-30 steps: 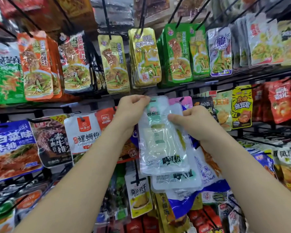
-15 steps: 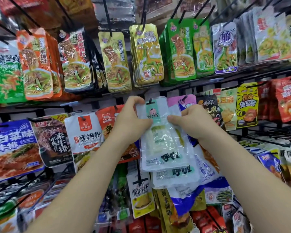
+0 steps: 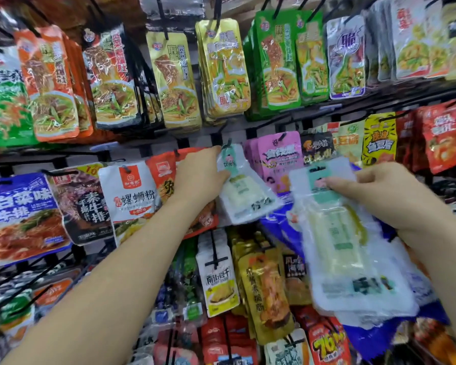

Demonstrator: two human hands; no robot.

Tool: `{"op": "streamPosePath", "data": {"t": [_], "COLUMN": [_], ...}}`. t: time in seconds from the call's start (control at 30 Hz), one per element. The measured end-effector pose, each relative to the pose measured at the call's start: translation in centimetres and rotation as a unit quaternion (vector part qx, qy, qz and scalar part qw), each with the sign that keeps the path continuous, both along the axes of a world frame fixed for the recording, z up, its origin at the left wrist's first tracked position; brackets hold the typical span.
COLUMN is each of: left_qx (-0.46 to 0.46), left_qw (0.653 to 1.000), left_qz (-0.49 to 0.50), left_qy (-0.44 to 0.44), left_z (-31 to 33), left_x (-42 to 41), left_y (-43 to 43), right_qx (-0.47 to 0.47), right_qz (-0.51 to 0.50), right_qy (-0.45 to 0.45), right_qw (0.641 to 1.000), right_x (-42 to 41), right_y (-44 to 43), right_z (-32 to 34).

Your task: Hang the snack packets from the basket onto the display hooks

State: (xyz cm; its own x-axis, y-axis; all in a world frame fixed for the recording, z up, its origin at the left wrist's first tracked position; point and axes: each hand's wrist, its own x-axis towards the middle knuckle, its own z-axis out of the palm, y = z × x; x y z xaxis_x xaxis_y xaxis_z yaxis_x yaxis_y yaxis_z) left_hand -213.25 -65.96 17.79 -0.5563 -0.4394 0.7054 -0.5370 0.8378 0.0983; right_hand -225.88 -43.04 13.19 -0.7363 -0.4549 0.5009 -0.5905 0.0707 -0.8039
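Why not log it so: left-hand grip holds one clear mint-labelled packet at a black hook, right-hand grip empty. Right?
Wrong on one point: the head view shows the right-hand grip holding a stack of clear mint-labelled plastic packets. The left-hand grip does hold a single clear packet at the black wire hook.

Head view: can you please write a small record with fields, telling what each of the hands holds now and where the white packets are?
left hand: grips the single white packet by its upper part
packet position: tilted, top edge at the black hook; whether it is threaded cannot be told
right hand: holds the stack of white packets near their top
stack position: off the rack, right of the single packet
neighbour: pink packets hang just right of that hook
basket: not in view
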Motion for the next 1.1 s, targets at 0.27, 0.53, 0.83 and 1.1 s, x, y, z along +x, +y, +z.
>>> {"op": "streamPosePath", "data": {"t": [0.27, 0.53, 0.83, 1.1], "left_qx": [-0.092, 0.157, 0.286, 0.241], "left_qw": [0.984, 0.945, 0.891, 0.906], "left_qz": [0.128, -0.218, -0.318, -0.224], "left_qy": [-0.079, 0.188, 0.154, 0.267], "left_z": [-0.4, -1.6, -3.3, -1.5], "left_x": [-1.5, 3.2, 4.4, 2.3], "left_y": [-1.2, 5.9, 8.9, 4.5], "right_qx": [-0.081, -0.092, -0.074, -0.025], "right_qz": [0.135, 0.123, 0.152, 0.19], "right_qy": [-0.116, -0.019, 0.042, -0.053], "right_qw": [0.981, 0.988, 0.985, 0.98], "right_x": [0.7, 3.0, 5.2, 4.6], "right_y": [0.6, -0.3, -1.8, -3.9], "right_z": [-2.7, -2.4, -2.9, -2.4]}}
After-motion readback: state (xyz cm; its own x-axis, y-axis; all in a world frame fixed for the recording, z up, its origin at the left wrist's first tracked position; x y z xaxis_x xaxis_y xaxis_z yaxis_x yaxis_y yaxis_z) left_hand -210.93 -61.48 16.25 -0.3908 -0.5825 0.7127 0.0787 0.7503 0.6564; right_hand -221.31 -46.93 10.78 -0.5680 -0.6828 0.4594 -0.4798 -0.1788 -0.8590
